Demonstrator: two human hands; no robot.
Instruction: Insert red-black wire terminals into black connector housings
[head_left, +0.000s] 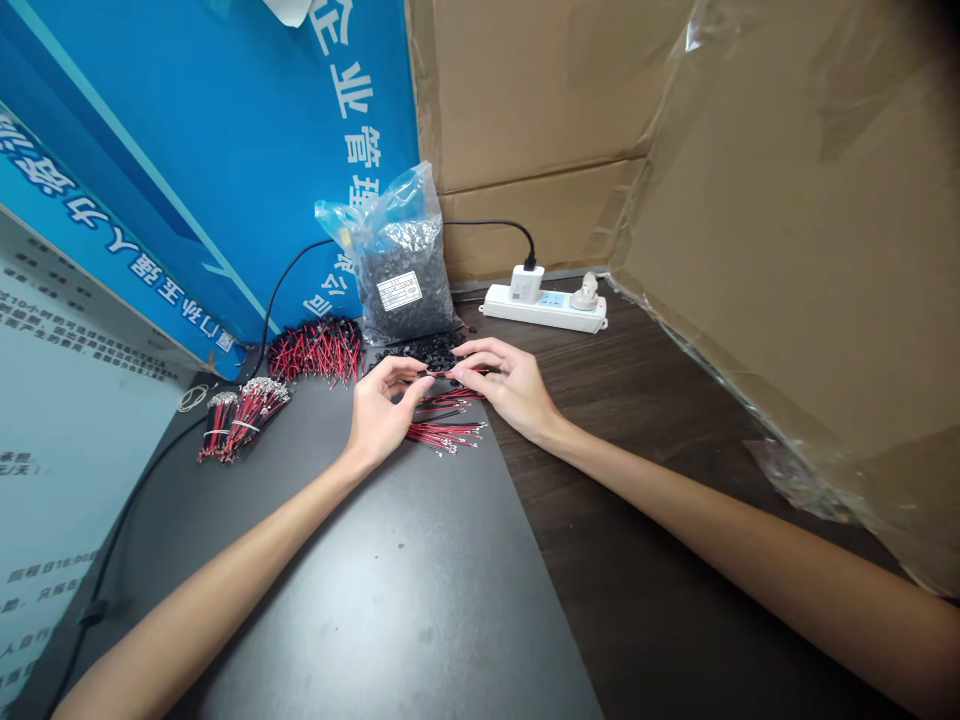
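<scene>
Between my two hands a short red wire [441, 374] is stretched sideways. My left hand [386, 400] pinches its left end, where a small dark piece shows at the fingertips, too small to make out. With thumb and fingers my right hand [508, 385] grips the wire's other end. Just under the hands lie loose red and black wires [444, 433] with metal tips. Behind the fingers spreads a pile of small black plastic parts [427, 350]. To the left sits a heap of red and black wires with black ends [319, 350].
A clear bag of black parts [405, 275] with a white label stands at the back. Beside it lies a white power strip [551, 308] with a charger [526, 284] and black cable. Banded wire bundles [244, 415] rest at left. Cardboard [787, 250] walls the right.
</scene>
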